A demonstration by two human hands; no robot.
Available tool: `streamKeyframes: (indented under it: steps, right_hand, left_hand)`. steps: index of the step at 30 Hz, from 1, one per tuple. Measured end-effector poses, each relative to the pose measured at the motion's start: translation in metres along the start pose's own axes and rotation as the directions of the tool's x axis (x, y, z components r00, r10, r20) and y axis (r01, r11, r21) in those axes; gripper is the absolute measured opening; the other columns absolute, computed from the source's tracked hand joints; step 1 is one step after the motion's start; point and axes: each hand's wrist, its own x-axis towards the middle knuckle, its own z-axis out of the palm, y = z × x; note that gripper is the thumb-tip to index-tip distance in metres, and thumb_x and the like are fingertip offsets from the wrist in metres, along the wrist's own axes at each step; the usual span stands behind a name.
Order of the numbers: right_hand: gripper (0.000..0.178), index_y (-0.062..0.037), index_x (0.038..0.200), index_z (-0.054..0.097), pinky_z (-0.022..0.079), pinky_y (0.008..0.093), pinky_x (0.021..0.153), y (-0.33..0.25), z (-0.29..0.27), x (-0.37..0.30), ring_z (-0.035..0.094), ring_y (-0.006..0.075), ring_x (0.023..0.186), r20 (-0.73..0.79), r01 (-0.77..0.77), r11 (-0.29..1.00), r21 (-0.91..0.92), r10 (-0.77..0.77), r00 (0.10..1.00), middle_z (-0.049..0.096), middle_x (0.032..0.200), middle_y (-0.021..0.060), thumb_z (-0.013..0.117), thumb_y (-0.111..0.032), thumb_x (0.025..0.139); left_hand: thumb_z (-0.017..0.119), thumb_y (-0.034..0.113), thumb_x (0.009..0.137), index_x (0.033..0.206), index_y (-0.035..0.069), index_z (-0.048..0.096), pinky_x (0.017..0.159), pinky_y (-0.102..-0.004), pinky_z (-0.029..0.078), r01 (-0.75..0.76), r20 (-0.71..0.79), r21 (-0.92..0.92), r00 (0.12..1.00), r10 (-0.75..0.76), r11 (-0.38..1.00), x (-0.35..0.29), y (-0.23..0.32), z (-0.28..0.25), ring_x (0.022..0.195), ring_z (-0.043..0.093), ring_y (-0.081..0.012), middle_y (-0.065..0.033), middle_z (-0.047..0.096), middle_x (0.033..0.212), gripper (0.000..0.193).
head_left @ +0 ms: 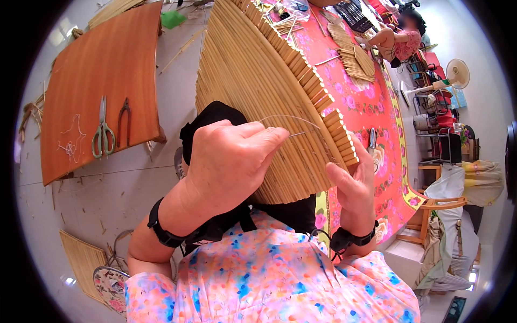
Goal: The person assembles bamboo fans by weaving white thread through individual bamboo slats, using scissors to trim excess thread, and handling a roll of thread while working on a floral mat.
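Needle of slim grey metal (301, 133), pinched by left hand (229, 156), points rightward across curved tan stalk panel (258, 102), its edge clasped by right hand (355, 185).

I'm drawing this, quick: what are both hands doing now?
Left hand: closed, pinching a thin needle.
Right hand: holding the edge of the stick mat.

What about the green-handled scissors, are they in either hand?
No, the green-handled scissors lie on the orange-brown tabletop, apart from both the left hand and the right hand.
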Motion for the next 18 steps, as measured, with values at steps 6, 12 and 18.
streamKeyframes:
  steps: [6, 12, 18]
  right_hand:
    - [0.061, 0.0094, 0.128, 0.042, 0.042, 0.0315, 0.096, 0.0046, -0.0007, -0.0011, 0.054, 0.0176, 0.111, 0.102, 0.022, 0.997, 0.078, -0.030, 0.994, 0.056, 0.118, 0.0123, 0.068, -0.005, 0.075]
    - [0.057, 0.0108, 0.127, 0.043, 0.044, 0.0307, 0.093, 0.0035, 0.0035, -0.0004, 0.058, 0.0180, 0.105, 0.098, 0.028, 0.995, 0.099, -0.038, 0.994, 0.058, 0.115, 0.0137, 0.065, 0.001, 0.074]
    - [0.052, 0.0122, 0.123, 0.047, 0.047, 0.0282, 0.087, -0.0026, 0.0074, -0.0047, 0.060, 0.0161, 0.099, 0.037, 0.004, 0.998, 0.065, -0.006, 0.999, 0.061, 0.110, 0.0134, 0.061, 0.004, 0.074]
  left_hand:
    - [0.066, 0.006, 0.077, 0.087, 0.007, 0.068, 0.047, -0.0313, 0.036, -0.011, -0.020, 0.010, 1.000, 0.011, 1.000, 0.0013, 0.0007, -0.0004, 0.052, 0.055, -0.0216, -0.0048, 0.060, 0.063, 0.010]
    - [0.066, 0.005, 0.076, 0.085, 0.007, 0.068, 0.046, -0.0315, 0.034, -0.012, 0.026, 0.038, 1.000, 0.011, 0.999, -0.0010, 0.0034, -0.0074, 0.050, 0.054, -0.0213, -0.0043, 0.058, 0.061, 0.009]
    - [0.066, 0.005, 0.076, 0.085, 0.007, 0.067, 0.046, -0.0315, 0.034, -0.024, 0.011, 0.032, 1.000, 0.023, 0.999, -0.0020, 0.0035, -0.0062, 0.051, 0.054, -0.0212, -0.0041, 0.058, 0.062, 0.009]
